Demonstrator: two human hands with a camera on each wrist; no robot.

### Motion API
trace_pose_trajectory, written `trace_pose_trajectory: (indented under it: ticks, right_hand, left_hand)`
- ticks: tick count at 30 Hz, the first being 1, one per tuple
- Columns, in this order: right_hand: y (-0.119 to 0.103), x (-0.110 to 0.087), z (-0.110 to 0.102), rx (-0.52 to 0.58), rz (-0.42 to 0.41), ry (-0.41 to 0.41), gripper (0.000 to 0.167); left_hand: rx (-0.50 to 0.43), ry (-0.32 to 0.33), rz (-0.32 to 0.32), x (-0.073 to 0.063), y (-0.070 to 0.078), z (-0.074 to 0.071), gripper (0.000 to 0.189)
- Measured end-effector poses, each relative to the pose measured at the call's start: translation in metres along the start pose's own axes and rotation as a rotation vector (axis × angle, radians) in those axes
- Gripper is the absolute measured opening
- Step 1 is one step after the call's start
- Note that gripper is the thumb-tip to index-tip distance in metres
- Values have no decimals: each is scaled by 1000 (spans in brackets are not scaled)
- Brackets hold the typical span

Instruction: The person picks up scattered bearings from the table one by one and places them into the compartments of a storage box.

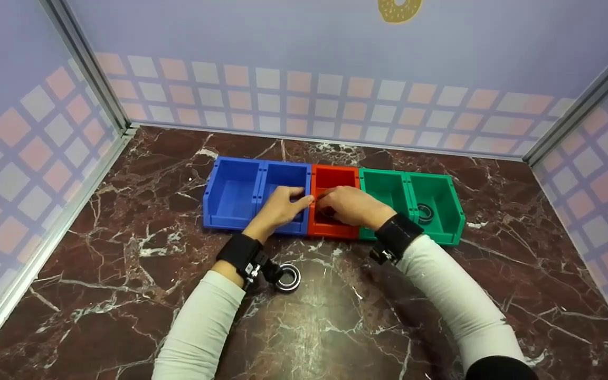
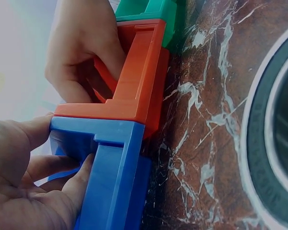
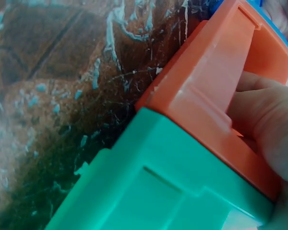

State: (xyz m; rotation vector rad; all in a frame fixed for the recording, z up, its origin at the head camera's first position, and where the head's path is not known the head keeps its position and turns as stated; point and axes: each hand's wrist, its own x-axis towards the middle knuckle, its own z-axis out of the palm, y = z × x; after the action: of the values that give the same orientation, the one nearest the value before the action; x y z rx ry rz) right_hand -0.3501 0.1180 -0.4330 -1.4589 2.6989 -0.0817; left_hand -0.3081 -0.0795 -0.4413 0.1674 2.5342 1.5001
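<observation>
My left hand [image 1: 282,206] is at the second blue bin [image 1: 284,174]. Its thumb lies on the rim beside the red bin, while the other fingers bend down inside the blue bin, holding its side wall. My right hand [image 1: 354,205] reaches into the red bin [image 1: 335,230] with its fingers bent down. Its fingertips are hidden, and I cannot tell whether they hold something there. On the table, close to the left wrist, lies a ball bearing [image 1: 296,278]; it looms large in the left wrist view. Another ball bearing [image 1: 425,213] sits in the rightmost green bin [image 1: 447,232].
Another blue bin [image 1: 233,190] forms the left end of the row. A green bin [image 1: 380,187] stands directly right of the red one. The row rests on a dark marbled table [image 1: 325,327]. Patterned panels [image 1: 304,47] enclose the back and both sides.
</observation>
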Motion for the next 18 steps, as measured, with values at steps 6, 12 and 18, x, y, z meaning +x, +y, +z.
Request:
trace_pose_trajectory:
  ticks: [6, 12, 18]
  right_hand:
    - [4, -12, -12, 80, -7, 64, 26]
    - [4, -33, -26, 149, 19, 113, 30]
    - [7, -66, -28, 133, 49, 158, 31]
  left_hand:
    - [12, -8, -15, 1, 0, 0, 56]
    - [11, -12, -17, -1, 1, -1, 57]
    - [16, -7, -11, -1, 0, 1, 57]
